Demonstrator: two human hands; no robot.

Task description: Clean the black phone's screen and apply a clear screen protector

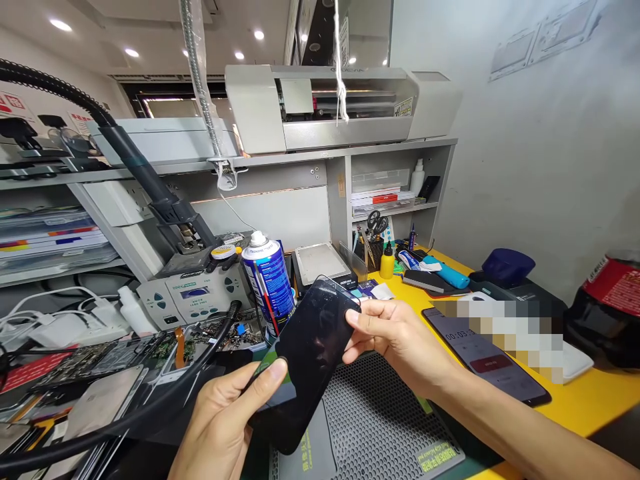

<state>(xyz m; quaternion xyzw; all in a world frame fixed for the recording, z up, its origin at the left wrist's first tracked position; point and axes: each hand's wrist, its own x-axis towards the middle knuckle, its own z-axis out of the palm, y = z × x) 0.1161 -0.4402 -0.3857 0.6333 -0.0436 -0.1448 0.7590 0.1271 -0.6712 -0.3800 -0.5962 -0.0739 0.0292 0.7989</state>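
A black glossy phone [313,357] is held tilted above the grey honeycomb mat [383,407]. Green and pale patches show along the left side of its screen; the rest is dark with reflections. My left hand [223,413] grips the left edge, thumb lying on the front, its other fingers mostly hidden behind. At the upper right edge, my right hand [390,330] pinches the phone between thumb and fingers. Just behind the phone stands a blue spray can [267,277] with a white cap.
Right of the mat, a lit phone [483,357] lies on the yellow table [583,407], near a dark-filled bottle [610,313]. A black hose [150,420] crosses the left side in front of circuit boards [107,353]. A soldering station [195,293] sits behind.
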